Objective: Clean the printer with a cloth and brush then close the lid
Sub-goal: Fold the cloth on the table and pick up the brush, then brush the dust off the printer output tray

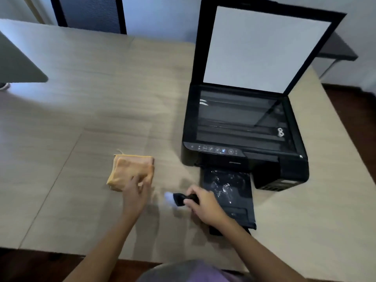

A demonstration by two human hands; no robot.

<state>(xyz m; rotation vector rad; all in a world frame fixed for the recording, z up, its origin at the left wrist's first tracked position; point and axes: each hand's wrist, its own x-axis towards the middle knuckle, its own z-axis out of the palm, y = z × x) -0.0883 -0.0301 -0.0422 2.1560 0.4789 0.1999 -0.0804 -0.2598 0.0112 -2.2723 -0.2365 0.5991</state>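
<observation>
Right hand (203, 202): fingers clenched round the black handle of the brush (181, 199), pale bristles pointing left, low over the table (81, 98). Left hand (135, 190): fingertips resting on the near right corner of the folded orange cloth (130, 171); blurred, cannot tell whether they pinch it or only touch.

Printer (244, 129) sits right of the cloth, lid (264, 47) standing upright, scanner glass (238, 117) exposed. Output tray (230, 192) just right of the right hand, speckled with white dust.

Judgement: take the dusty tray first with light strokes, sweeping toward the near edge, away from the glass.
</observation>
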